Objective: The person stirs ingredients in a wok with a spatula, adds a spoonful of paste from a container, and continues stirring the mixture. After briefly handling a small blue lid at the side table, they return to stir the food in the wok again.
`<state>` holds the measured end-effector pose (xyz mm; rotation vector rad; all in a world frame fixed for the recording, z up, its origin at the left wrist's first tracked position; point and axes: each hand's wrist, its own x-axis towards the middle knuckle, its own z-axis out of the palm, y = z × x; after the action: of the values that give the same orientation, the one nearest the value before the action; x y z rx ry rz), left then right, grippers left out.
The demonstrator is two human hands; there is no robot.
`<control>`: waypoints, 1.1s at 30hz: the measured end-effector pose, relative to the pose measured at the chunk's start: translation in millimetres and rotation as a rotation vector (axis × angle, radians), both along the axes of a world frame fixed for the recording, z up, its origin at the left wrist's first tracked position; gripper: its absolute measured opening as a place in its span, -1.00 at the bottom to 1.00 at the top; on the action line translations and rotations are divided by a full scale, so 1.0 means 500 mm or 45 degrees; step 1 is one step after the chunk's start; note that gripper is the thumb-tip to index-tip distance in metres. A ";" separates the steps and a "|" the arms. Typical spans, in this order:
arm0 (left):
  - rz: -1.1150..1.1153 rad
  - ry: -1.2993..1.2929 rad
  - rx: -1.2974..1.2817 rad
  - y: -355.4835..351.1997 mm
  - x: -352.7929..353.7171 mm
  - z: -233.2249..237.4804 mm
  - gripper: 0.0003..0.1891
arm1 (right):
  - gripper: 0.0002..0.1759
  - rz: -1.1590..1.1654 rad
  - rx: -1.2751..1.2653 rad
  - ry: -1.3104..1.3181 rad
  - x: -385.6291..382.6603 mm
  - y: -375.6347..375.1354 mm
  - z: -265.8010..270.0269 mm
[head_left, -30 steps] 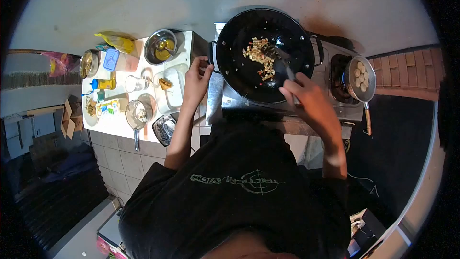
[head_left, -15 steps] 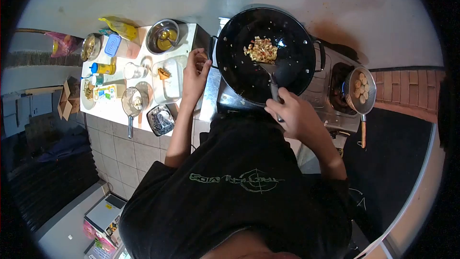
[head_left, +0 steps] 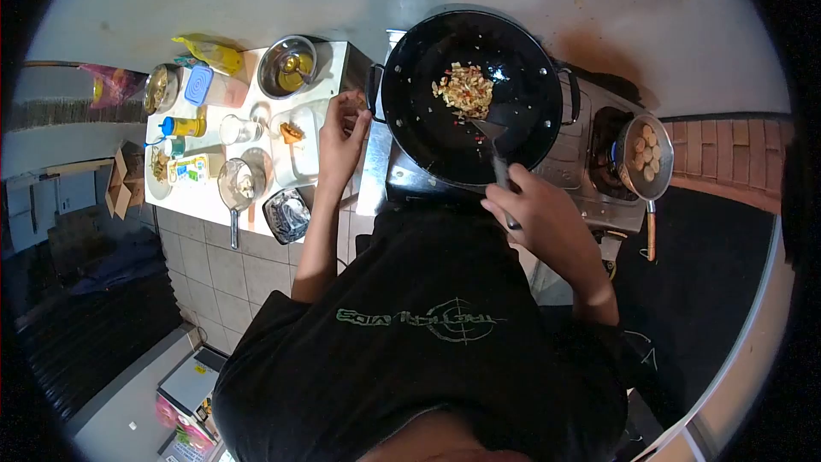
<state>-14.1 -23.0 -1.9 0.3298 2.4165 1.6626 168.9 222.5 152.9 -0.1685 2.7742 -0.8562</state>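
Note:
A large black wok [head_left: 419, 133] sits on the stove with a small heap of chopped, browned food [head_left: 464, 91] near its middle. My right hand [head_left: 534, 210] is closed around the handle of a spatula [head_left: 489, 128], whose blade rests in the wok just below the heap. On the wok's left side, my left hand [head_left: 344, 133] has its fingers curled at the loop handle [head_left: 371, 90]; the fingertips are partly hidden. Small bits of food are scattered over the wok's inner surface.
Right of the wok, a pan [head_left: 633, 180] with several round pieces stands over a lit burner. The left table [head_left: 197, 197] holds a steel bowl [head_left: 272, 77] with yellow liquid, a saucepan [head_left: 231, 197], a white tray [head_left: 295, 171], a black tray [head_left: 286, 216] and a yellow bottle [head_left: 195, 126].
The spatula has drawn back from the heap, toward me and slightly right, with my right hand. The heap looks rounder. My left hand has shifted slightly left at the wok handle.

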 end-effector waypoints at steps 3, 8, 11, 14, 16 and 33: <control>0.016 0.022 -0.022 -0.006 -0.011 -0.017 -0.64 | -0.80 0.017 0.038 -0.003 0.018 0.003 -0.014; -0.028 -0.011 -0.015 -0.003 -0.012 -0.017 -0.63 | -0.83 0.016 -0.068 0.089 -0.032 0.040 -0.084; -0.027 -0.021 -0.011 -0.007 -0.008 -0.016 -0.56 | -0.80 -0.277 -0.233 0.245 -0.072 0.085 -0.069; -0.087 -0.016 0.013 -0.008 0.002 -0.014 -0.50 | -0.72 -0.752 -0.171 0.427 -0.087 0.109 -0.043; -0.113 -0.019 0.081 -0.007 0.011 -0.020 -0.50 | -0.70 -0.766 -0.099 0.473 -0.107 0.125 -0.063; -0.141 -0.061 0.127 -0.016 0.004 -0.017 -0.53 | -0.67 0.102 -0.385 0.109 -0.277 0.191 -0.099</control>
<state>-12.0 -30.9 -10.2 0.4258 2.2433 1.7250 30.4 318.0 103.3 -0.3729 2.6767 -1.2708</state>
